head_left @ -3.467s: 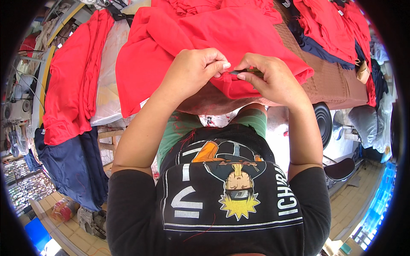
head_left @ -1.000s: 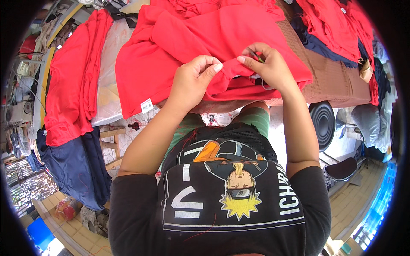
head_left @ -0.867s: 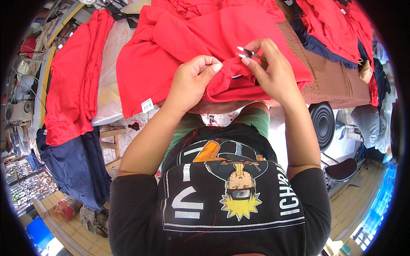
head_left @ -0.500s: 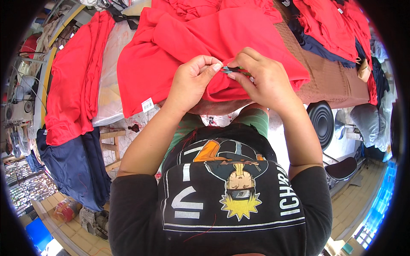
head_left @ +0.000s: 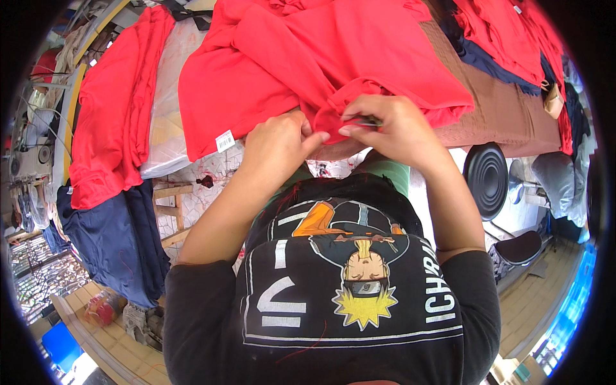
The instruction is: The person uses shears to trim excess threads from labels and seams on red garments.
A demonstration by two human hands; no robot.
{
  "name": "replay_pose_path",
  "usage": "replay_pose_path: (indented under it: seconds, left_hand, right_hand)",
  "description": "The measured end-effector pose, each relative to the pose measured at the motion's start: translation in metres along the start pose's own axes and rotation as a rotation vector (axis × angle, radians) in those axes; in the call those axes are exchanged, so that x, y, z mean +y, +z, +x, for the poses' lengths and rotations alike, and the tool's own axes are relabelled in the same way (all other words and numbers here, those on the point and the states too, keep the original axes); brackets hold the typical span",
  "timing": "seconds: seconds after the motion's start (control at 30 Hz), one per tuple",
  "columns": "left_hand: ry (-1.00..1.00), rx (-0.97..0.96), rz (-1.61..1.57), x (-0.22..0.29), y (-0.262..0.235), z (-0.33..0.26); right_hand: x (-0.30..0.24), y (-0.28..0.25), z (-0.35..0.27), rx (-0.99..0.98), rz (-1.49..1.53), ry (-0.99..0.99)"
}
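A garment (head_left: pixel 301 70) is lying across the counter's (head_left: pixel 507 112) near edge. A second garment (head_left: pixel 109 109) is hanging off its left end; more garments (head_left: pixel 507 32) are piling at its far right corner.

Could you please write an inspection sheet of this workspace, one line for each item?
Surface: brown cloth-covered table, mostly under garments.
Job's things: red fabric garment, its edge pinched by both hands; small dark tool in right hand.
Clutter: more red garments, navy cloth, white barcode tag.
Hands: left hand and right hand both closed on the fabric.
Cables: nothing seen.
Surroundings: black round stool, wooden floor.
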State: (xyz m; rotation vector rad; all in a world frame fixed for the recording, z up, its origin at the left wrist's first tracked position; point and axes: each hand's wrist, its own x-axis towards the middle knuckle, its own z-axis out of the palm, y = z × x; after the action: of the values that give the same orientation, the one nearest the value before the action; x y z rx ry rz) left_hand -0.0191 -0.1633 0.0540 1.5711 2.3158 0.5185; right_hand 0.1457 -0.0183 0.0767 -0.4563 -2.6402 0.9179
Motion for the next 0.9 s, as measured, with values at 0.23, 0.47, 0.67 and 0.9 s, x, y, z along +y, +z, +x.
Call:
replay_pose_path:
  seconds: [0.23, 0.47, 0.67, 0.9]
  left_hand:
    - [-0.034, -0.160, -0.188, -0.027, -0.039, -0.015]
    - [0.036, -0.153, 0.162, -0.036, -0.045, -0.039]
    - [0.006, 0.195, -0.061, 0.006, 0.016, 0.013]
    - [-0.055, -0.006, -0.070, -0.041, -0.043, -0.027]
  right_hand:
    - [0.019, 0.018, 0.006, 0.054, 0.009, 0.184]
    - [0.015, -0.004, 0.012, 0.166, 0.059, 0.200]
    - [0.011, -0.002, 0.011, 0.199, 0.102, 0.145]
    - [0.027, -0.026, 0.000, 0.223, 0.125, 0.240]
